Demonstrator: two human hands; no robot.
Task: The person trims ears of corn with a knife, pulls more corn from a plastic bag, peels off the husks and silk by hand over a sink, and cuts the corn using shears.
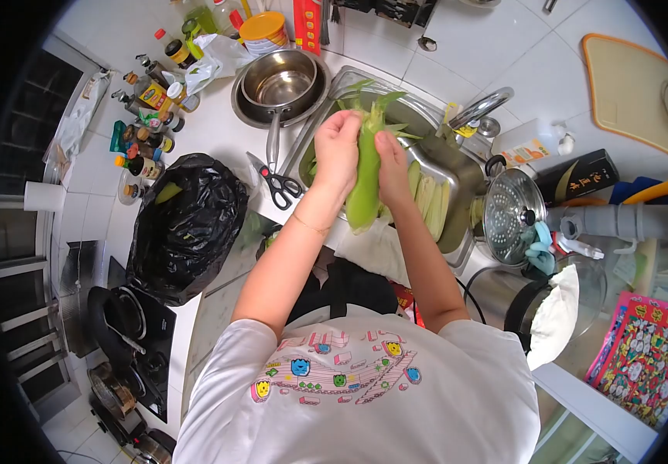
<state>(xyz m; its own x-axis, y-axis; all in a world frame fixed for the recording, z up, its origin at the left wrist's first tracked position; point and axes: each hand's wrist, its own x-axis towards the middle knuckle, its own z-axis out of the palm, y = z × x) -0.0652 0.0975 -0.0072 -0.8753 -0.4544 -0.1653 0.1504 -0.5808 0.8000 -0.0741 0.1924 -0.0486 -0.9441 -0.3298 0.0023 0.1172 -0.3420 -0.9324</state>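
Observation:
An ear of corn (366, 178) in its green husk is held upright over the near side of the steel sink (469, 203), its leafy tips pointing toward the wall. My left hand (338, 148) is closed, with thumb and fingers pinching the husk near the leafy end. On the other side, my right hand (392, 168) grips the ear around its middle, the fingers partly hidden behind it. More pale green corn ears (431, 203) lie in the sink, just right of my right hand.
A black plastic bag (183, 232) stands open on the left counter with a green piece inside. Scissors (278, 185) lie beside the sink, near a steel saucepan (281, 81). The faucet (482, 108) arches over the sink. A steamer lid (513, 216) is at right.

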